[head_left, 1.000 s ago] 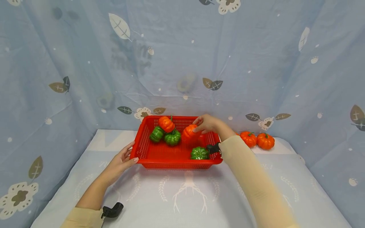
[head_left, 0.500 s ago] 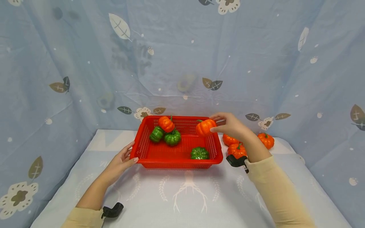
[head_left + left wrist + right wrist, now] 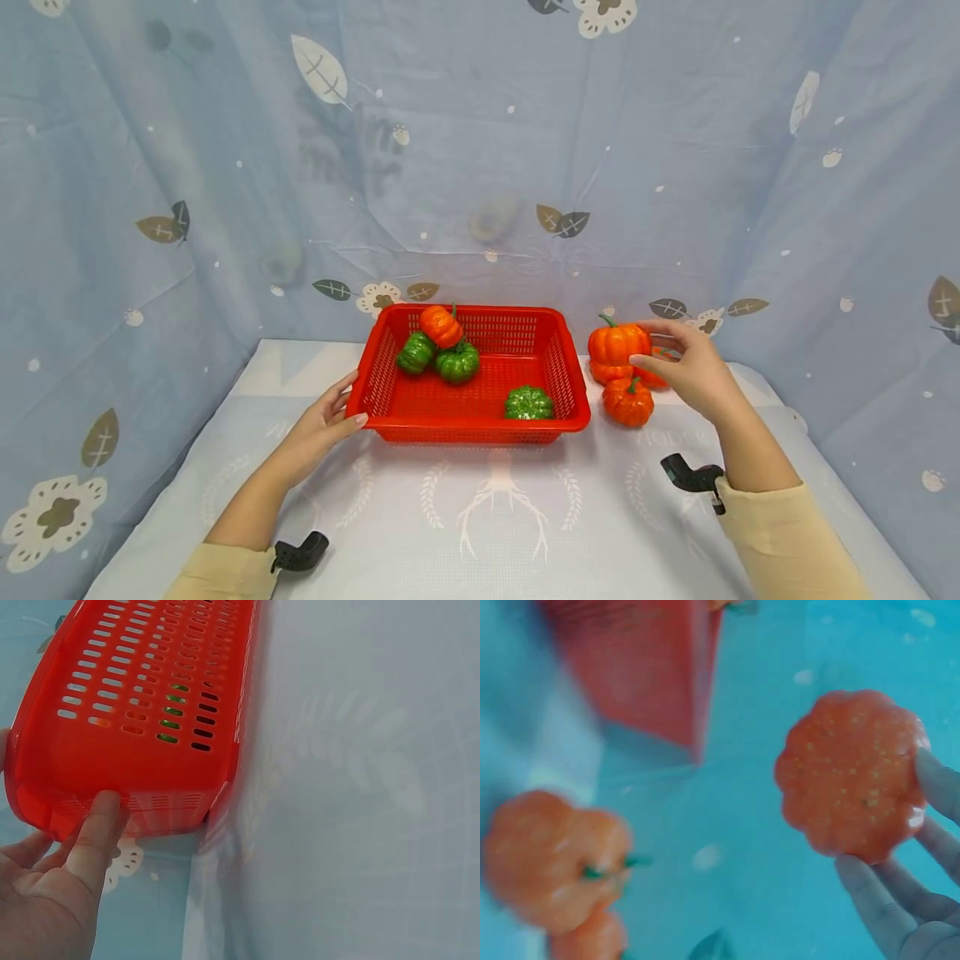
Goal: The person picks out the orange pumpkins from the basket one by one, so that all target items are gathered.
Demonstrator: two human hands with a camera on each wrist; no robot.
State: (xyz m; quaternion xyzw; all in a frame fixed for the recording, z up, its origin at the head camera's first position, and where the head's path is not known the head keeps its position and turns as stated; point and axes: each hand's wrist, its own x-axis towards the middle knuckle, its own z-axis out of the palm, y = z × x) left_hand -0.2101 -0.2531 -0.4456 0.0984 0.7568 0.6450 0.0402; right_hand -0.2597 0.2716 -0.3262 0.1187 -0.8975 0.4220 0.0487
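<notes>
My right hand [image 3: 693,371] grips a small orange pumpkin [image 3: 618,342] from its right side, thumb and fingers around it. Its speckled underside faces the right wrist camera, where the held pumpkin [image 3: 853,776] is apart from the others. Below and around it are several orange pumpkins on the table, including a front pumpkin [image 3: 627,403]; some are partly hidden. My left hand [image 3: 311,433] holds the left end of a red plastic basket [image 3: 480,423], with fingers on its rim and outer wall [image 3: 142,769]. Inside the basket lie an orange pumpkin [image 3: 441,327] and green pumpkins [image 3: 529,404].
A pale patterned cloth [image 3: 487,533] covers the table. Behind and on both sides hangs a blue curtain [image 3: 450,167] with leaf prints, close to the basket's back edge. Black wrist cameras [image 3: 300,552] sit on both forearms.
My right hand has lifted the orange pumpkin out of the basket and carried it right, over the pumpkins on the table. The left hand and basket stay in place.
</notes>
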